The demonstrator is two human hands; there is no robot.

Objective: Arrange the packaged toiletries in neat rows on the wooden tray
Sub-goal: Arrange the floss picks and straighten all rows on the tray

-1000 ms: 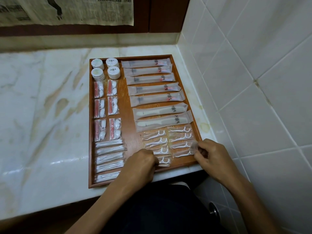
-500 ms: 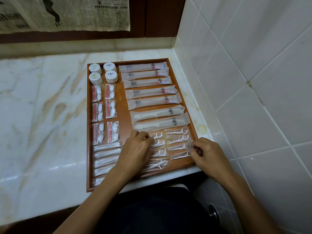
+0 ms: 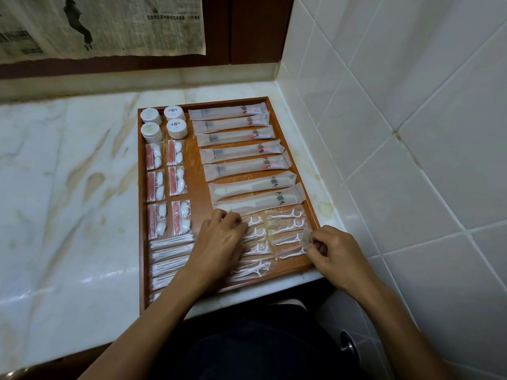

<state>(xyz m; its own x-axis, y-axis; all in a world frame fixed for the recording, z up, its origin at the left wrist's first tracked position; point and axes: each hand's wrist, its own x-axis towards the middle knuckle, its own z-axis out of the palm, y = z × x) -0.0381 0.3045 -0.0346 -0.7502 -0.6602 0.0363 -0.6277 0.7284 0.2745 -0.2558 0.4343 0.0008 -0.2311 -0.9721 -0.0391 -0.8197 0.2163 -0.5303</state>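
Observation:
A wooden tray (image 3: 141, 215) lies on the marble counter with packets in rows. Round white containers (image 3: 162, 123) fill its far left corner. Long toothbrush packets (image 3: 233, 134) and two comb packets (image 3: 255, 190) run down the right side. Red-and-white packets (image 3: 167, 185) and thin stick packets (image 3: 170, 244) line the left side. Clear floss-pick packets (image 3: 285, 227) sit at the near right. My left hand (image 3: 219, 242) rests on the left column of floss packets, fingers curled at the near comb packet's edge. My right hand (image 3: 334, 253) pinches the end of a floss packet (image 3: 306, 237) at the tray's right rim.
The marble counter (image 3: 68, 187) spreads wide to the left of the tray. A white tiled wall (image 3: 397, 119) stands close along the tray's right side. A newspaper sheet (image 3: 101, 23) hangs on the dark wooden panel behind the counter.
My left hand has moved forward from the tray's near edge onto the floss packets, reaching the near comb packet. My right hand has stayed at the right rim, holding the same packet end.

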